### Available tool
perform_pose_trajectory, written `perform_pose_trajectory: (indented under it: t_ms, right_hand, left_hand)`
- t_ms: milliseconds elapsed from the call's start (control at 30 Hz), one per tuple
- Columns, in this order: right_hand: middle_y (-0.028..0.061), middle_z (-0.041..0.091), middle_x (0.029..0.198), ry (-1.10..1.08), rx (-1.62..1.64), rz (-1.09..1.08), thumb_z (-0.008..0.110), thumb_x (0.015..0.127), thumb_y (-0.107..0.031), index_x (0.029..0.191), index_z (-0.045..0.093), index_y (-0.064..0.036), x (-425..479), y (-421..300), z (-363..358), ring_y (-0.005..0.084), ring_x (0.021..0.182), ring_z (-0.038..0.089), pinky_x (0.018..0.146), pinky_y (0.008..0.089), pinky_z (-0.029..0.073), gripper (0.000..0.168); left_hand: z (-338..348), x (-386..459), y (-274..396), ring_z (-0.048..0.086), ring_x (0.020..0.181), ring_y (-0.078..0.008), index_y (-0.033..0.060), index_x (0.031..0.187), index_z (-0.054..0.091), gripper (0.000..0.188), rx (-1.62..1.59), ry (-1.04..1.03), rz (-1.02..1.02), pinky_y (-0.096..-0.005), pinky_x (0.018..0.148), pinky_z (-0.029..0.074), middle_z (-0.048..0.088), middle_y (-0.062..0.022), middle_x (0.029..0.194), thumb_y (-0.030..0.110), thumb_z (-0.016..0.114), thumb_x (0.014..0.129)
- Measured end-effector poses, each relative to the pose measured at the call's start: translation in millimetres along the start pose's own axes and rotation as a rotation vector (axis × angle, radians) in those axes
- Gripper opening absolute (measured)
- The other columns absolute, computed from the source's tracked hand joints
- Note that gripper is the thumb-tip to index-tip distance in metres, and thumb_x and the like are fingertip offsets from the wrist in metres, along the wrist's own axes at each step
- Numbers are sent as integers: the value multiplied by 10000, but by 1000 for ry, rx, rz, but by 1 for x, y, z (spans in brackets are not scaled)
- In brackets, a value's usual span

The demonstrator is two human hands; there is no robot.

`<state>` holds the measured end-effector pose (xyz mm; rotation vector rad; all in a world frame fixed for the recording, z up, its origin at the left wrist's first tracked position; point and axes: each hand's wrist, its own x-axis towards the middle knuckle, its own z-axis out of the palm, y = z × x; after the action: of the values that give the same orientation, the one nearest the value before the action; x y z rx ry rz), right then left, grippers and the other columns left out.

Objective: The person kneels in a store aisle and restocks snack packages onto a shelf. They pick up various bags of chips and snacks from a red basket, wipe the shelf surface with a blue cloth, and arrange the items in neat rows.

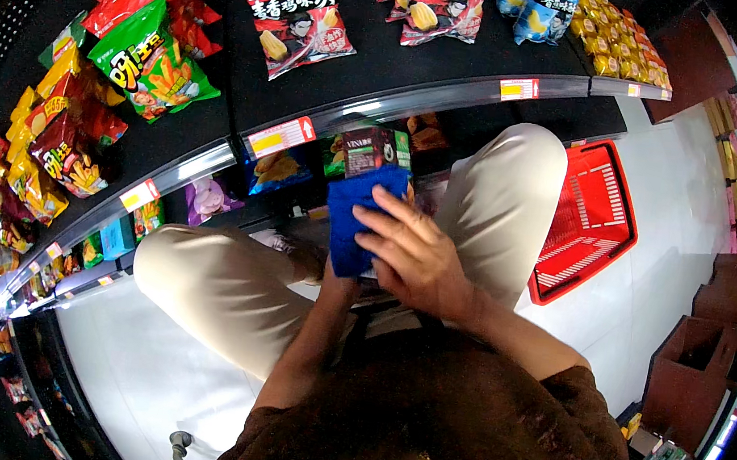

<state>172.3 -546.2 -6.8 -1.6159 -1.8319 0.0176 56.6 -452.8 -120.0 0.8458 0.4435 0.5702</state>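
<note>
My right hand [413, 251] lies over a folded blue cloth [349, 221], its fingers spread across the front and holding it. My left forearm [312, 345] rises from below to the cloth's underside; the left hand itself is hidden behind it. Just beyond the cloth's upper edge shows a dark printed box [370, 149] with a green side. Whether the left hand holds this box cannot be seen. Both hands are between my bent knees, in front of the lower shelf.
Above, a black shelf [372, 69] carries snack bags, among them a green bag [153, 69] and a red-and-white bag [299, 21]. A red plastic basket [588, 219] stands right of my knee [531, 159]. Brown boxes [690, 378] are farther right. A purple bag [210, 200] sits on the lower shelf.
</note>
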Motion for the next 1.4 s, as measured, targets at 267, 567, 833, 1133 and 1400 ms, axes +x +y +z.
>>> perform_pose_trajectory:
  t_ms: [267, 567, 833, 1133, 1400]
  right_hand:
    - [132, 643, 971, 136, -56, 109, 630, 853, -157, 932, 611, -31, 51, 65, -24, 330, 980, 623, 818, 432, 486, 150]
    - [4, 599, 920, 598, 604, 905, 508, 1025, -431, 1080, 620, -78, -2, 90, -11, 98, 882, 543, 835, 242, 439, 375]
    - [108, 654, 1098, -6, 779, 704, 591, 983, -384, 1226, 592, -11, -29, 20, -49, 193, 1099, 585, 1007, 331, 418, 445]
    - [111, 586, 1292, 35, 1294, 815, 680, 924, -377, 1381, 473, -25, -46, 16, -73, 204, 1225, 531, 1058, 339, 390, 613]
    - [101, 628, 1196, 268, 1326, 840, 709, 914, -236, 1285, 521, -26, -59, 33, -70, 160, 1131, 581, 1004, 300, 428, 466]
  left_hand:
    - [38, -26, 34, 653, 902, -144, 57, 1226, 603, 491, 80, 143, -417, -293, 803, 530, 678, -40, 1001, 480, 491, 1003]
    - [52, -32, 61, 531, 1259, -309, 35, 1443, 373, 727, -203, 92, -263, -438, 1069, 423, 507, -174, 1400, 612, 349, 1001]
    - [59, -22, 70, 449, 1340, -327, 76, 1519, 264, 792, -99, 206, 26, -475, 1126, 357, 408, -157, 1496, 663, 271, 989]
    - [129, -7, 87, 407, 1358, -294, 57, 1512, 250, 735, -230, 317, 142, -455, 1135, 324, 371, -136, 1501, 603, 251, 1019]
    - [95, -2, 55, 510, 1263, -292, 21, 1463, 351, 681, 106, 103, 261, -440, 1093, 377, 497, -152, 1404, 534, 380, 1015]
